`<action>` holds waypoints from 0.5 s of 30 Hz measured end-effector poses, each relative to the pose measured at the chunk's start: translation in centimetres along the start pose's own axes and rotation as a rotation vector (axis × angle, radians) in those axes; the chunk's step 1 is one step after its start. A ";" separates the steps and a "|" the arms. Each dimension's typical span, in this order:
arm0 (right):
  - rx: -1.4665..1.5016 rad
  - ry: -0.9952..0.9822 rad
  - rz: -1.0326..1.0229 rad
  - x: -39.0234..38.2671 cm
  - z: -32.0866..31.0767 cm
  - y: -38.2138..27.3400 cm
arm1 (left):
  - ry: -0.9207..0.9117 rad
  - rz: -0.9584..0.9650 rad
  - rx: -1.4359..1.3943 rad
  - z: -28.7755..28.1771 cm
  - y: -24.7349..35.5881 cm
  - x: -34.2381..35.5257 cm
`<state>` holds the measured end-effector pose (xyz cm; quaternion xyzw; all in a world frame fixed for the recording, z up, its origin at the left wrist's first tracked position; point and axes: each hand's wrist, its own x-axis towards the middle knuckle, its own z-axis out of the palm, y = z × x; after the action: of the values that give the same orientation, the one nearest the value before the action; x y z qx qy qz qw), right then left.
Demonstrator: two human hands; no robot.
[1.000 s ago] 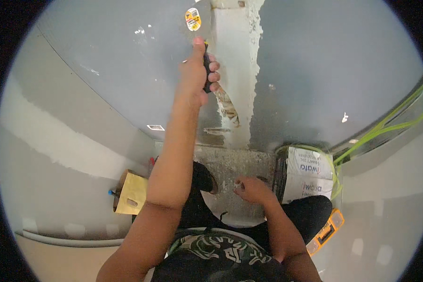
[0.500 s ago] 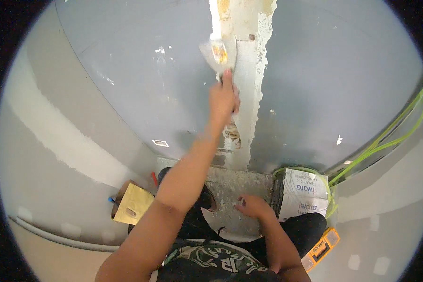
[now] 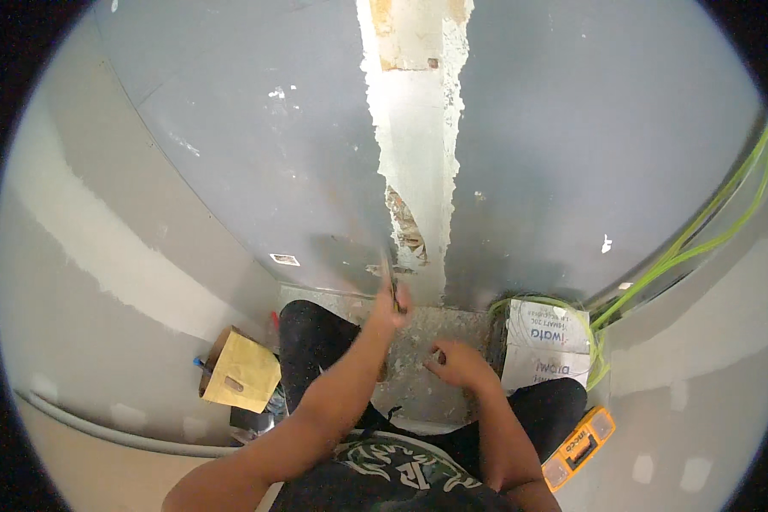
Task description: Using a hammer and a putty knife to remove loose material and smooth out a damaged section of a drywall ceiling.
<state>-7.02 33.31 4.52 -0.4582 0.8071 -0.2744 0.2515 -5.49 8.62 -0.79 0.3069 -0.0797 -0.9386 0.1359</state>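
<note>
My left hand (image 3: pixel 392 309) is closed around the handle of a putty knife (image 3: pixel 387 266), low in front of the grey wall. Its blade is turned edge-on and blurred, close to the bottom of a pale strip (image 3: pixel 414 128) with ragged, flaking edges. A torn brown hole (image 3: pixel 408 226) opens in the lower part of that strip. Over the floor, right of the middle, my right hand (image 3: pixel 462 365) hangs with curled fingers. Whatever its fingertips may pinch is too small to make out.
A white printed carton (image 3: pixel 546 341) stands at right, with bright green cables (image 3: pixel 683 269) running up beside it. An orange-yellow case (image 3: pixel 580 448) lies by my right knee. Left of my legs is a yellow-sided box (image 3: pixel 243 375). A grey conduit (image 3: pixel 119 439) skirts the left wall.
My left hand has come down the strip with the putty knife, from high on the wall to near the floor, and the blade has turned edge-on. My right hand stays almost where it was.
</note>
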 end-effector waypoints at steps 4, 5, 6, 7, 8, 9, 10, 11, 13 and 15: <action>0.023 0.057 0.038 -0.1 -1.1 2.4 | 0.401 -0.155 0.433 -12.6 -9.3 1.3; -0.011 0.090 0.136 0.2 -0.8 2.1 | 0.404 -0.147 0.425 -11.6 -9.2 1.3; -0.045 0.121 0.248 0.0 -0.3 1.9 | 0.270 -0.125 0.402 -9.8 -9.3 1.0; -0.051 0.114 0.250 0.2 0.0 1.9 | 0.134 -0.102 0.375 -7.5 -9.6 0.6; 0.116 0.261 0.285 0.6 0.3 2.5 | 0.117 -0.085 0.451 -4.6 -10.2 0.0; 0.281 0.410 0.312 1.1 0.3 2.8 | 0.099 -0.064 0.525 -2.0 -10.8 -0.8; 0.271 0.409 0.311 1.6 0.3 2.6 | 0.093 -0.064 0.517 -0.1 -11.4 -1.8; 0.348 0.612 0.195 2.3 0.3 2.0 | -0.053 -0.130 0.453 1.5 -11.8 -2.7; 0.410 0.812 0.087 2.8 -0.3 2.2 | -0.204 -0.212 0.380 4.4 -12.2 -5.1; 0.701 0.844 0.056 3.7 -1.9 -0.7 | -0.207 0.035 0.754 6.3 -10.2 -8.2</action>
<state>-9.54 30.17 5.81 -0.1755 0.7100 -0.6801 0.0507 -4.95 21.20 6.39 0.2375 -0.4376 -0.8670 0.0207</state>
